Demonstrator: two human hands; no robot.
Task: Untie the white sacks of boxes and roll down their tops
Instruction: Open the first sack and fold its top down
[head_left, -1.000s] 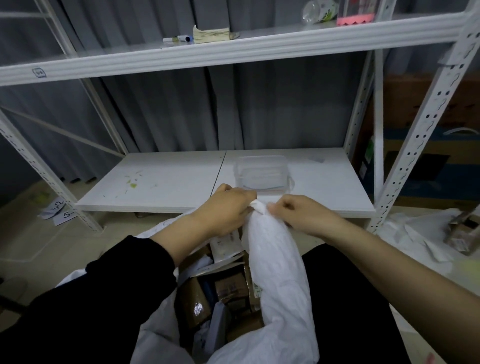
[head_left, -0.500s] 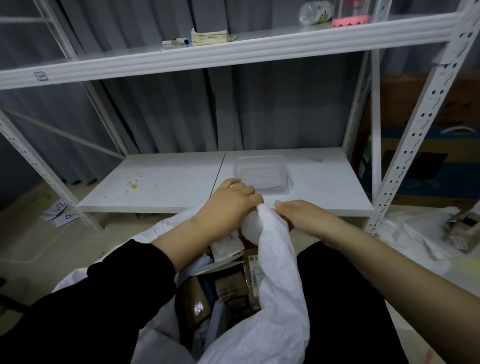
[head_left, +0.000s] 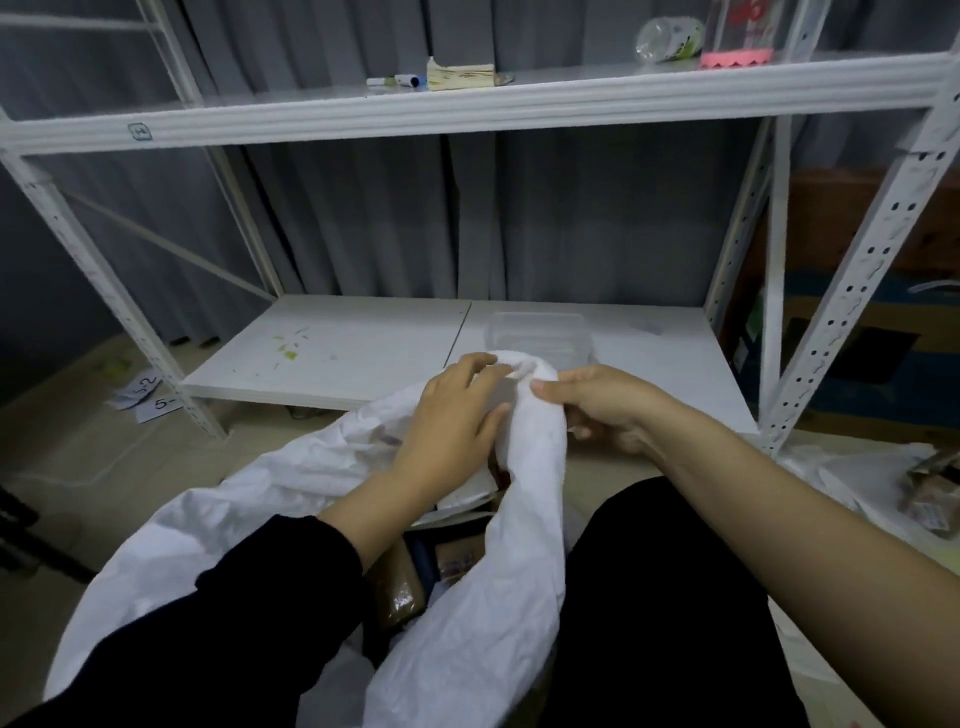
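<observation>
1. The white sack (head_left: 524, 519) lies open at lower centre of the frame, its gathered top raised between both hands.
2. The left hand (head_left: 457, 421) rests on the sack top with fingers loosely curved round the fabric.
3. The right hand (head_left: 597, 405) pinches the rolled edge, thumb on top.
4. Brown boxes (head_left: 400, 592) show inside the sack.
5. A clear container (head_left: 537, 338) sits on the lower shelf (head_left: 337, 353) behind.

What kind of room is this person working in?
Probably a storeroom or parcel-sorting area: bare white metal shelving stands against a grey curtain, a white sack of small boxes sits open on the floor, and numbered paper slips lie nearby.
</observation>
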